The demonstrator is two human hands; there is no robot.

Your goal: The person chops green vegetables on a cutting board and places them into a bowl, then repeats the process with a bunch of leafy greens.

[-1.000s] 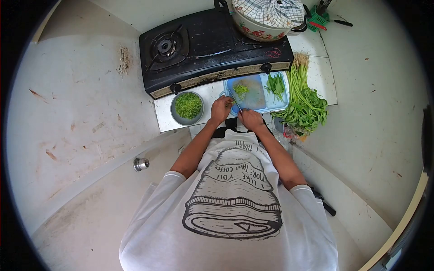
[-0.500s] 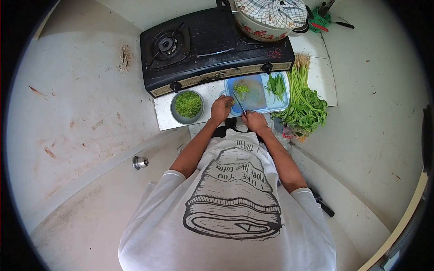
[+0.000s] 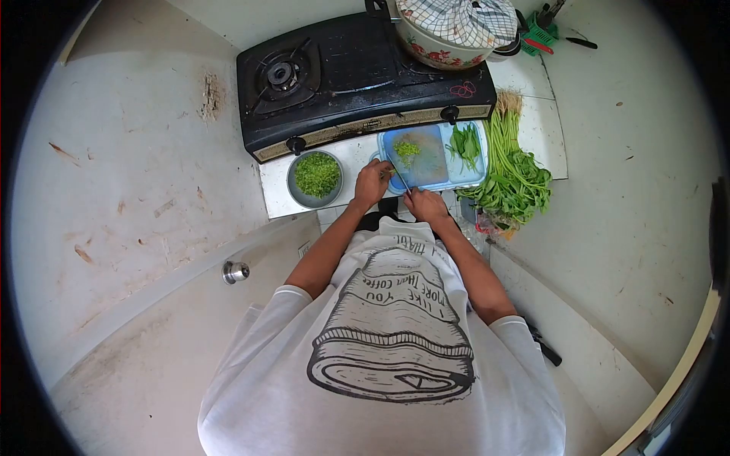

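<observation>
My right hand (image 3: 426,204) is closed round the handle of a knife (image 3: 401,177), whose blade slants up and left over the blue cutting board (image 3: 435,176). At the board's left edge my left hand (image 3: 373,182) is closed, fingertips close to the blade, on small green stems that are mostly hidden. A little heap of chopped greens (image 3: 407,152) lies just beyond the blade. Whole green leaves (image 3: 464,144) rest on the right part of the board. Left of my left hand stands a grey bowl (image 3: 292,191) filled with chopped greens (image 3: 316,174).
Beyond the board stands a black gas stove (image 3: 350,91) with a cloth-covered pot (image 3: 441,57) on its right side. A bunch of leafy greens (image 3: 513,163) lies right of the board. A green basket (image 3: 540,34) with utensils is at the back right.
The knife has shifted slightly, its blade now closer to my left fingertips. My right hand has moved a little left. The rest looks the same.
</observation>
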